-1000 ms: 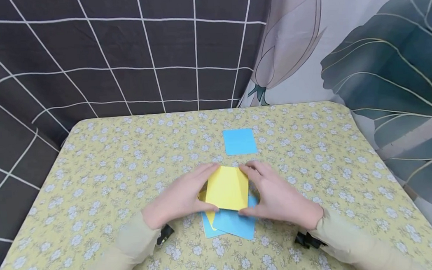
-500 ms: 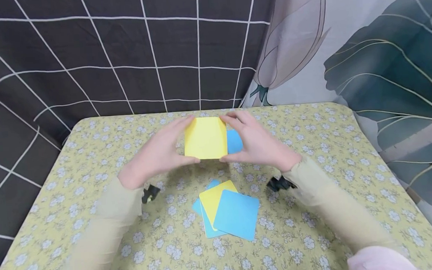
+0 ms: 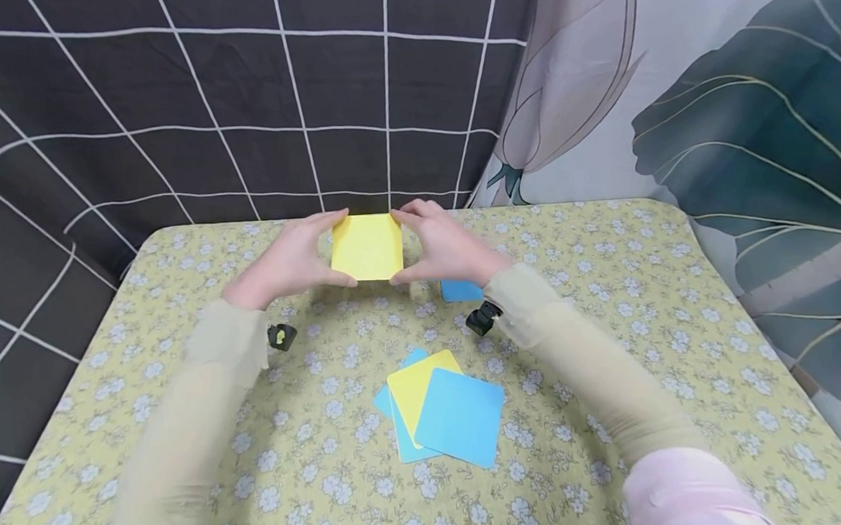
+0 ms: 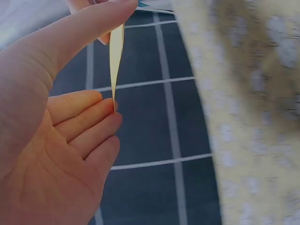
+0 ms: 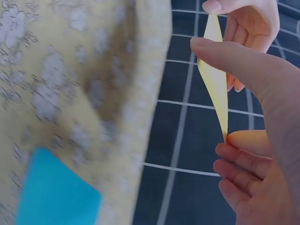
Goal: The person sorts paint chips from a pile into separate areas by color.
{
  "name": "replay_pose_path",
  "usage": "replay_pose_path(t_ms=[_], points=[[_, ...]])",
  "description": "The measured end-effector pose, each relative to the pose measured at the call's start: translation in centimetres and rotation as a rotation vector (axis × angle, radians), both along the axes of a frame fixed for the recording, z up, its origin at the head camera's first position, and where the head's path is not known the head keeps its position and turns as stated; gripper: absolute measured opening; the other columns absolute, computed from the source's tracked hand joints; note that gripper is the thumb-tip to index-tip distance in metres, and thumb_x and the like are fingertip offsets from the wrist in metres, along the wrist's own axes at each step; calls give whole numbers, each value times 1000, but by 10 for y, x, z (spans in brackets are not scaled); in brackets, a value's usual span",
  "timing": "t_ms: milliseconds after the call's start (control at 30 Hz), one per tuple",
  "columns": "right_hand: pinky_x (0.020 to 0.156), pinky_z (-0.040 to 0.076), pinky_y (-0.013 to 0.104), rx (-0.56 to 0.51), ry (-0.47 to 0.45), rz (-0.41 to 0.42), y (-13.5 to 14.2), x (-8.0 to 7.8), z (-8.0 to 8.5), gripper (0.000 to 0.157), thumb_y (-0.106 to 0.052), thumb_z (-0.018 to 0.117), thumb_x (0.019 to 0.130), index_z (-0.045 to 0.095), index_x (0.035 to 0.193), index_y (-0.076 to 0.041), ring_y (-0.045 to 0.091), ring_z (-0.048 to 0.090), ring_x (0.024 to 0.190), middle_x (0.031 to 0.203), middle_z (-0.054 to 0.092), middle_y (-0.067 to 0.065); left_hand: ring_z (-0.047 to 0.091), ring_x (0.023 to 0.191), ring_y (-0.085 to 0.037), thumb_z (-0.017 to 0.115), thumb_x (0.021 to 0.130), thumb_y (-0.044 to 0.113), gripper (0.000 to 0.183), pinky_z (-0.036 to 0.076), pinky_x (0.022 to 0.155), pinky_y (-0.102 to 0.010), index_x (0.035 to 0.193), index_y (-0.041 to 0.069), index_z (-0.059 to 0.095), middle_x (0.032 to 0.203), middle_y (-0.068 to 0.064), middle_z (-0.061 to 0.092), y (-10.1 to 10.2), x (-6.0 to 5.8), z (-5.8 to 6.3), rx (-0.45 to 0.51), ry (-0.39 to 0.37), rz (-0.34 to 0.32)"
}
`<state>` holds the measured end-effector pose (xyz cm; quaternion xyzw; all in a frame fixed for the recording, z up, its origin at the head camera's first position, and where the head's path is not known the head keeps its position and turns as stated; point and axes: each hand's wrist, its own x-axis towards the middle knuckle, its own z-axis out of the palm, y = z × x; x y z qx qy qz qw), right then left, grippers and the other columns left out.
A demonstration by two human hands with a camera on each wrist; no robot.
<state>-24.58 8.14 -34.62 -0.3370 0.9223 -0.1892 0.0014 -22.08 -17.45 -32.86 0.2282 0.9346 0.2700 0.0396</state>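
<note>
Here is the held yellow card [image 3: 367,248], up in the air over the far edge of the counter [image 3: 590,316], with the dark gridded cloth [image 3: 236,81] right behind it. The left hand [image 3: 286,257] has it by one side, thumb at the near corner and fingertips at the far one, the palm gap spanning the whole edge; the right hand [image 3: 444,245] mirrors that grip opposite. Both hands are spread just as wide as the card, and nothing else is in them. From the wrists it shows nearly edge-on, thin and seemingly a little bowed, and that's the worry: push the hands inward too hard and it could buckle or spring loose. Ease off on one side and it may swing from the other, perhaps dropping behind the counter, so close is that edge. Watch the lone blue card [image 3: 461,290] too, partly hidden by the right hand in the head view; a low sweep of that wrist might nudge it. And nearer the person sits the loose fan, top blue card [image 3: 462,416] over a lower yellow card [image 3: 417,383], more blue peeking out underneath: a sleeve dragged low between the arms could scatter the lot.
</note>
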Motion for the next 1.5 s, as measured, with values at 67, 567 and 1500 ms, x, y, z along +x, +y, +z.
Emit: replay_pose_path(t_ms=[67, 567, 1500], points=[[107, 43, 36, 8, -35, -2, -4, -2, -9, 105, -51, 89, 73, 43, 152, 1, 27, 44, 130, 143, 48, 12, 35, 144, -39, 95, 71, 23, 108, 30, 118, -54, 156, -3, 34, 158, -22, 37, -2, -2, -10, -6, -48, 10], [105, 44, 33, 127, -181, -2, -17, 7, -58, 99, -56, 81, 80, 44, 151, 2, 26, 46, 126, 142, 49, 14, 39, 141, -41, 95, 69, 23, 106, 29, 118, -52, 153, -6, 37, 154, -26, 41, -7, 2, -63, -12, -209, 9], [110, 42, 36, 22, -143, 1, 2, 30, -52, 93, -56, 74, 85, 43, 152, 0, 24, 49, 128, 141, 51, 11, 37, 143, -38, 89, 78, 40, 102, 29, 118, -54, 155, -3, 37, 158, -20, 37, -2, 29, -69, 31, -85, 17]])
